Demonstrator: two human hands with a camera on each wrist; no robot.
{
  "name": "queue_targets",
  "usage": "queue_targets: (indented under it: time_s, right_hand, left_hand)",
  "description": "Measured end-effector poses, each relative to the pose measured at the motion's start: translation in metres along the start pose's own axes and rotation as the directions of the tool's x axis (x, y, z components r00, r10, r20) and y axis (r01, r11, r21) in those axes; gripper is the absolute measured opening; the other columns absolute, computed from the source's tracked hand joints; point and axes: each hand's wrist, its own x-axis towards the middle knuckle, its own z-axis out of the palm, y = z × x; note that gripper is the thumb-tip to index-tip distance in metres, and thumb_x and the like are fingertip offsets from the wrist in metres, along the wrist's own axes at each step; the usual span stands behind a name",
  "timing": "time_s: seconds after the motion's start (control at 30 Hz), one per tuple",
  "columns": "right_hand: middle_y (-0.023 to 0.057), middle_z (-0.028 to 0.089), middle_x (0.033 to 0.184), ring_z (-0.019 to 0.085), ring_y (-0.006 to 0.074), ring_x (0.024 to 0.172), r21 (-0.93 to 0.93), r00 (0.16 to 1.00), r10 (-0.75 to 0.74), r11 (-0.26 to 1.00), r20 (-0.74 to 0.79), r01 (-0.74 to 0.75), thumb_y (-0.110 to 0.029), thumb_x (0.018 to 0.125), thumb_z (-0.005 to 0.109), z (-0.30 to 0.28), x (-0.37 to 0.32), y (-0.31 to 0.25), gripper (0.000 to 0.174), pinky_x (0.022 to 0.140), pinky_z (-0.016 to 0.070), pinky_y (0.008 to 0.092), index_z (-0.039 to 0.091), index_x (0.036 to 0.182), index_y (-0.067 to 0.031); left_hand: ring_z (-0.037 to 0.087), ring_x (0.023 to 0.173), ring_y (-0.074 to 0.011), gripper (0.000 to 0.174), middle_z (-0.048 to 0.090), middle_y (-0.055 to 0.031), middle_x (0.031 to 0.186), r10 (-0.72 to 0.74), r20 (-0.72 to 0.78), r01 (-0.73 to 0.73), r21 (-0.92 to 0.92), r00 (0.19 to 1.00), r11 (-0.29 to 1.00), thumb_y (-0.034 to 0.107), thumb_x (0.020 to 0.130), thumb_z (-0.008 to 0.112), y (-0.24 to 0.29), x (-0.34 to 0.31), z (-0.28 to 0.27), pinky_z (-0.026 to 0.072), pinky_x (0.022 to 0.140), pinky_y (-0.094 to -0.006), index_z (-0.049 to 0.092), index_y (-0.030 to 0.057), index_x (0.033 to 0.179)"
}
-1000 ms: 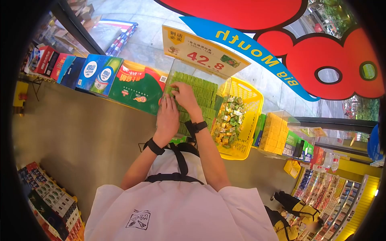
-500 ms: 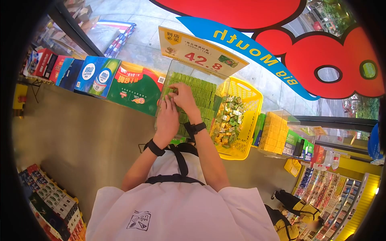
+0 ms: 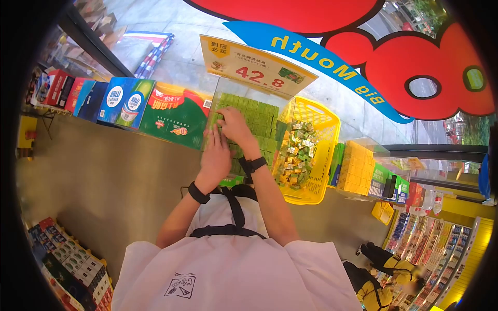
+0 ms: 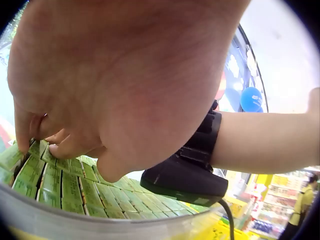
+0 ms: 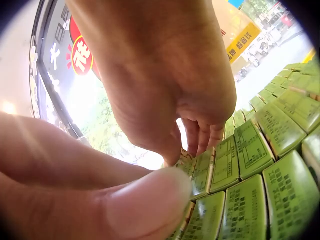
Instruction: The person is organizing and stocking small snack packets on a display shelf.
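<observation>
Rows of small green boxes (image 3: 264, 124) fill a clear bin (image 3: 290, 111) in front of the person. The left hand (image 3: 216, 158) rests on their left part, fingers mostly straight and close together. Just beyond it, the right hand (image 3: 236, 128) bends its thumb and fingers round a green box at the upper left of the rows. In the left wrist view the left palm (image 4: 120, 85) hides much of the contact. The right wrist view shows the right hand (image 5: 165, 75) with fingertips down among printed green boxes (image 5: 245, 150); large fingers (image 5: 140, 205) lie at lower left.
A yellow basket (image 3: 329, 150) of loose small boxes stands right of the bin. A price sign (image 3: 254, 65) rises behind it. Drink cartons (image 3: 176, 116) line the left side; yellow boxes (image 3: 355, 168) stand farther right. Two people (image 3: 389, 269) are at lower right, near shelves.
Both hands stay at the same part of the green rows, with only slight finger movement. The head view has shifted a little.
</observation>
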Motion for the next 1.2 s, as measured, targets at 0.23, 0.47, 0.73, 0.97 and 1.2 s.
queue_targets:
  time_s: [0.23,0.47,0.73,0.97,1.2]
  right_hand:
    - [0.0267,0.067,0.123,0.061,0.0473,0.121,-0.026,0.998,-0.057,0.998,0.016,0.058,-0.008,0.093,0.071,-0.001,-0.008,-0.003,0.041,0.104,0.0517,0.0518,0.067,0.132,0.0035]
    - [0.0219,0.064,0.132,0.058,0.0432,0.127,-0.032,0.987,-0.125,0.992,-0.099,0.122,-0.008,0.098,0.07,-0.037,-0.03,-0.036,0.039,0.108,0.0504,0.0482,0.066,0.135,-0.0007]
    - [0.0132,0.07,0.103,0.069,0.0361,0.097,-0.032,0.975,-0.07,0.997,-0.21,0.065,-0.007,0.096,0.071,-0.123,-0.103,-0.078,0.016,0.083,0.0568,0.0457,0.075,0.111,-0.0049]
    - [0.0144,0.069,0.088,0.066,0.0338,0.081,-0.103,0.885,0.011,0.992,-0.465,-0.067,0.001,0.092,0.073,-0.163,-0.164,-0.025,0.016,0.072,0.0527,0.0439,0.077,0.106,-0.0045]
    - [0.0135,0.071,0.085,0.065,0.0345,0.078,-0.173,0.839,0.21,0.926,-0.502,-0.336,-0.002,0.095,0.073,-0.19,-0.225,0.068,0.012,0.071,0.0517,0.0447,0.079,0.106,-0.0046]
  left_hand:
    - [0.032,0.155,-0.0538,0.073,0.034,-0.0418,0.163,-0.003,-0.024,-0.001,-0.174,1.0,0.985,0.02,0.097,0.072,0.001,-0.003,-0.016,0.0279,0.13,-0.0558,0.042,-0.0178,0.152]
    - [0.048,0.138,-0.056,0.049,0.048,-0.0378,0.151,0.024,-0.113,-0.057,-0.305,0.993,0.951,0.008,0.098,0.068,0.017,-0.005,-0.04,0.0468,0.114,-0.0555,0.054,-0.0086,0.141]
    - [0.06,0.111,-0.0432,0.02,0.062,-0.0213,0.115,0.098,-0.167,-0.171,-0.512,0.981,0.841,0.0,0.096,0.062,0.072,-0.01,-0.066,0.0524,0.092,-0.0524,0.064,-0.0035,0.115]
    - [0.064,0.093,-0.0436,0.019,0.06,-0.0198,0.102,0.184,-0.074,-0.181,-0.705,0.98,0.685,-0.002,0.099,0.061,0.132,-0.011,-0.073,0.0522,0.079,-0.0493,0.067,0.0024,0.116]
    - [0.063,0.099,-0.0452,0.038,0.058,-0.02,0.108,0.351,-0.017,-0.259,-0.709,0.936,0.656,-0.011,0.089,0.058,0.197,-0.003,-0.021,0.0531,0.084,-0.051,0.063,0.0019,0.124]
